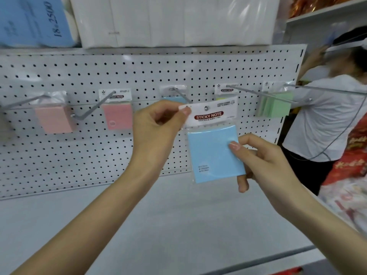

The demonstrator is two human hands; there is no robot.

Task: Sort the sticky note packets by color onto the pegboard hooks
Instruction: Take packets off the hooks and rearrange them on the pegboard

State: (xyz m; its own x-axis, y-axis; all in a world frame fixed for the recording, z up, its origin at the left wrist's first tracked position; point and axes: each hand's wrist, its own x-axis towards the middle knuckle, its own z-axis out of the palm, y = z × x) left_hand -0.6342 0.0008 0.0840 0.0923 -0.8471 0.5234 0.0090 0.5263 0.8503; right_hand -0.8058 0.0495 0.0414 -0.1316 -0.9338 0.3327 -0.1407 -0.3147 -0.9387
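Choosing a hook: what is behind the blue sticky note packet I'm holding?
Above the blue packet, a hung packet's white header card and yellow-green sliver show; its rest is covered.

A white pegboard panel (pixel 59 155) forms the back of a shop shelving unit, above a pale grey base shelf (pixel 178 225). On the upper shelf (pixel 139 50) sit white plastic-wrapped paper stacks (pixel 178 20) and a blue pack (pixel 29 20) with handwritten numbers. To the right, a person in a white shirt (pixel 321 126) reaches toward a neighbouring shelf (pixel 317 16), beside red patterned goods (pixel 349 165). Light is even and bright
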